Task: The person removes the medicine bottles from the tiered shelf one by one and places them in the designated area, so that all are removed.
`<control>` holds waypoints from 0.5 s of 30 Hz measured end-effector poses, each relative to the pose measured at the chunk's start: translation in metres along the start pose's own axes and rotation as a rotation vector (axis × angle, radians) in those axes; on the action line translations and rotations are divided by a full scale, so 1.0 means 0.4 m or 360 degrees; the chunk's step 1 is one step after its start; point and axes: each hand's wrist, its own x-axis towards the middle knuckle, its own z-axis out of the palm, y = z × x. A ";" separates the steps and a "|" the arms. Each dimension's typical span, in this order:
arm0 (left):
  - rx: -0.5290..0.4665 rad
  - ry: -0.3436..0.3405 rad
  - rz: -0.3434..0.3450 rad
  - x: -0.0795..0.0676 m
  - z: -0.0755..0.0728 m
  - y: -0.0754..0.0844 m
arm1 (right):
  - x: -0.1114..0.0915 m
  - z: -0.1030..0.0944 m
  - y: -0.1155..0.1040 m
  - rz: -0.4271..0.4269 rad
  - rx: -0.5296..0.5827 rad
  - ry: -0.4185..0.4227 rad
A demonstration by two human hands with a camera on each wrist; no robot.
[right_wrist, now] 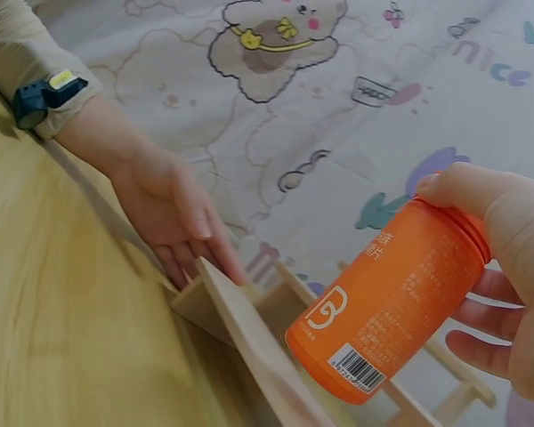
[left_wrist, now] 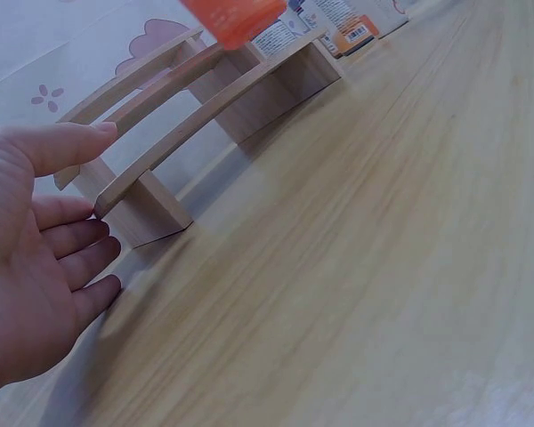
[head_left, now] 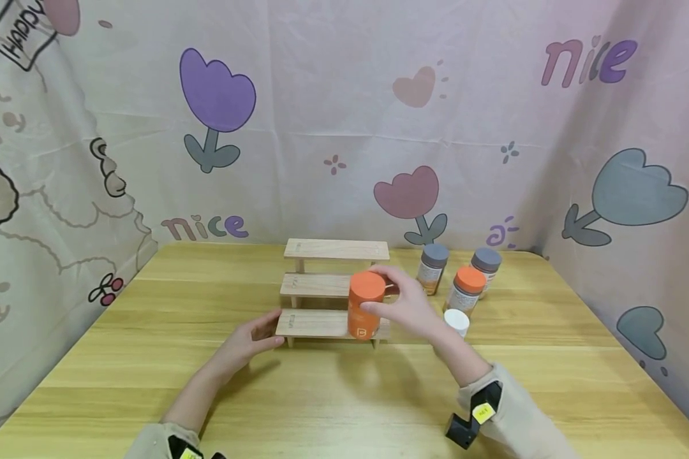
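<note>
Two hands at a small wooden step shelf, one of them holding an orange bottle.

The left hand [head_left: 247, 339] has its fingers straight and relaxed, and the fingertips [left_wrist: 107, 252] touch the left end of the lowest step of the wooden step shelf [head_left: 321, 285]. To the right of it, the right hand [head_left: 404, 305] grasps the orange bottle [head_left: 365, 306] with thumb and fingers curled around its upper part; the bottle is at the right end of the lowest step, and its base is tilted in the right wrist view. The bottle is all orange, with an orange cap, a white logo and a barcode label [right_wrist: 356, 369]. Just right of this hand stand four more bottles, two with grey caps [head_left: 434, 254], one with an orange cap [head_left: 470, 279], one with a white cap [head_left: 456, 319]. Everything is on a light wooden table [head_left: 344, 395], with cartoon-printed cloth [head_left: 321, 115] around it.
</note>
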 end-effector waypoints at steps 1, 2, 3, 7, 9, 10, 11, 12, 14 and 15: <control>-0.0004 -0.0003 0.0002 0.000 0.000 0.000 | -0.003 -0.009 0.001 0.0002 -0.0014 0.0019; -0.0006 -0.0006 0.0004 0.000 0.001 -0.001 | -0.006 -0.017 0.002 0.0001 -0.0021 0.0033; -0.0010 -0.0010 0.0007 0.000 0.001 -0.001 | -0.009 -0.026 0.002 0.0004 -0.0028 0.0048; -0.0010 -0.0015 0.0017 0.000 0.000 -0.003 | -0.020 -0.061 0.003 0.0035 -0.0039 0.0107; -0.0005 -0.0012 0.0018 0.000 0.000 -0.003 | -0.026 -0.079 0.003 0.0056 -0.0043 0.0140; -0.0003 -0.0009 0.0018 0.000 0.000 -0.003 | -0.029 -0.089 0.003 0.0063 -0.0047 0.0155; -0.0003 -0.0008 0.0017 0.000 0.000 -0.003 | -0.031 -0.098 0.003 0.0072 -0.0062 0.0172; 0.0001 -0.0008 0.0019 0.000 -0.001 -0.003 | -0.033 -0.108 0.003 0.0074 -0.0063 0.0184; 0.0005 -0.0008 0.0022 0.000 -0.001 -0.004 | -0.039 -0.128 0.004 0.0081 -0.0080 0.0220; 0.0004 -0.0010 0.0021 0.000 0.000 -0.004 | -0.042 -0.138 0.004 0.0080 -0.0090 0.0236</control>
